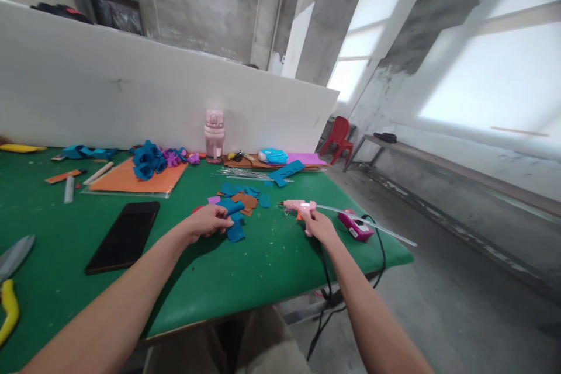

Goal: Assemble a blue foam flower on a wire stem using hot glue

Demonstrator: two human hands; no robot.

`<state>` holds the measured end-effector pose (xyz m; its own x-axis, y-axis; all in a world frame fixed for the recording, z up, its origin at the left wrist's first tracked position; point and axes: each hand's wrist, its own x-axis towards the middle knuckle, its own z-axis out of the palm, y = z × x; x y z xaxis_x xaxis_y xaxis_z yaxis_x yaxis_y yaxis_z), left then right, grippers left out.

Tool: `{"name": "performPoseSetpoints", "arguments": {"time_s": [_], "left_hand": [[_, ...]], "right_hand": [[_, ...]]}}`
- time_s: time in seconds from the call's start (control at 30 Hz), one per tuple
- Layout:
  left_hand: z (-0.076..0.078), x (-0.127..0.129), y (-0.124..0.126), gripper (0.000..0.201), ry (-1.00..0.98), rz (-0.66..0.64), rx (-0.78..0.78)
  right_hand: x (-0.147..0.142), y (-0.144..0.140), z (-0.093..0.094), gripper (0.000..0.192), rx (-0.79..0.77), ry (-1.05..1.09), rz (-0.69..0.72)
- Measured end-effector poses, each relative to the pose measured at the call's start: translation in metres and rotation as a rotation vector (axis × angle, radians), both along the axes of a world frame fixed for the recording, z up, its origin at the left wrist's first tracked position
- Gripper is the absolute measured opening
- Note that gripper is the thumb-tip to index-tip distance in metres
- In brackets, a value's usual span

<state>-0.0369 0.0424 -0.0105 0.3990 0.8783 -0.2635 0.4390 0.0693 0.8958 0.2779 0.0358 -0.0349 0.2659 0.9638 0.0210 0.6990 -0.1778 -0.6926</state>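
My left hand pinches a piece of blue felt, which looks partly rolled at its upper end. Around a pink hot glue gun my right hand is closed by the handle. The gun's nozzle points left, and a long clear glue stick runs out of its back over the table's right side. Just beyond the left hand lie loose blue cut pieces and brown felt pieces. Both hands are above the green tabletop.
A black phone and yellow-handled scissors lie at left. Blue felt flowers rest on an orange sheet. A pink bottle stands by the white partition. A magenta box and black cable are at right.
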Motion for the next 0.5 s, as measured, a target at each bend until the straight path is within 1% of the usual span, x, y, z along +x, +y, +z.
{"name": "performPoseSetpoints", "arguments": {"time_s": [0.1,0.17,0.23,0.27,0.3,0.33,0.37,0.43,0.5], "left_hand": [[0.0,0.002,-0.001,0.029,-0.004,-0.013,-0.004],[0.001,0.003,-0.001,0.029,-0.018,-0.015,-0.007],[0.004,0.004,-0.002,0.029,-0.043,-0.01,-0.002],[0.006,0.004,-0.003,0.029,-0.058,-0.004,0.005],[0.008,0.004,-0.004,0.029,-0.075,0.002,0.018],[0.011,0.004,-0.005,0.029,-0.095,0.005,0.034],[0.015,0.004,-0.005,0.028,-0.117,0.009,0.049],[0.021,0.002,-0.005,0.027,-0.172,0.033,0.09],[0.026,-0.003,-0.003,0.027,-0.231,0.089,0.151]], "right_hand": [[0.002,-0.008,0.002,0.044,-0.029,-0.212,0.032],[0.001,-0.016,0.007,0.044,-0.028,-0.357,-0.018],[-0.005,-0.023,0.015,0.043,0.042,-0.421,-0.098],[-0.01,-0.025,0.02,0.041,0.107,-0.407,-0.106],[-0.017,-0.025,0.025,0.039,0.189,-0.356,-0.081],[-0.027,-0.023,0.03,0.037,0.261,-0.261,-0.018],[-0.039,-0.019,0.035,0.035,0.298,-0.12,0.068],[-0.068,-0.006,0.043,0.031,0.271,0.213,0.243],[-0.102,0.013,0.046,0.025,0.22,0.488,0.356]]}}
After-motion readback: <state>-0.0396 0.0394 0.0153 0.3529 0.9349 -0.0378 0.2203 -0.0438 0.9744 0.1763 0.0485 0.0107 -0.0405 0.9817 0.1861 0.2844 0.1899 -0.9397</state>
